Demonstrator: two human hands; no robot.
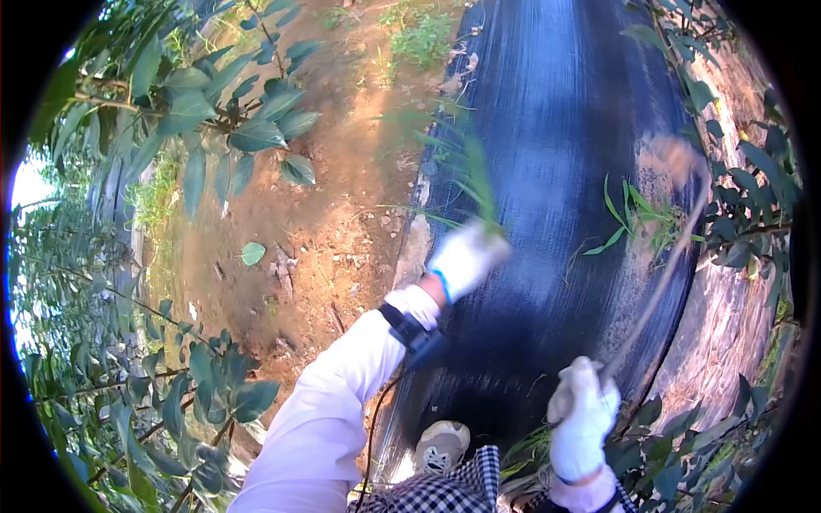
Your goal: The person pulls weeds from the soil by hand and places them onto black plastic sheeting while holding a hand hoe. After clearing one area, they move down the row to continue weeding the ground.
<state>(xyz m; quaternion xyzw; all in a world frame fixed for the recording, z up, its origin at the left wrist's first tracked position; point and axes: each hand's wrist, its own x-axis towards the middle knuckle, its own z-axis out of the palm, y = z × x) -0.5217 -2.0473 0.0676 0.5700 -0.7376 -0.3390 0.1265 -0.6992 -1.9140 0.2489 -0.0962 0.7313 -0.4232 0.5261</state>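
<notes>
My left hand point(469, 259), in a white glove and smeared by motion, is over the left part of the black plastic sheet point(530, 291). Green grass blades point(479, 184) fan up from its closed fingers, blurred like the hand. At the lower right, my gloved right hand point(585, 419) is closed around the near end of a long thin stick-like tool point(654, 295). The tool slants up and right to a bent, blurred brownish end point(676, 160), whose exact kind I cannot make out. A grass tuft point(637, 218) is left of the tool's shaft.
Bare brown soil point(316, 231) with small stones runs along the left of the sheet. Leafy branches point(235, 111) reach in from the left, and more leaves point(761, 171) hang on the right. A shoe point(442, 445) stands on the sheet below. Dry, pale ground point(727, 342) borders its right edge.
</notes>
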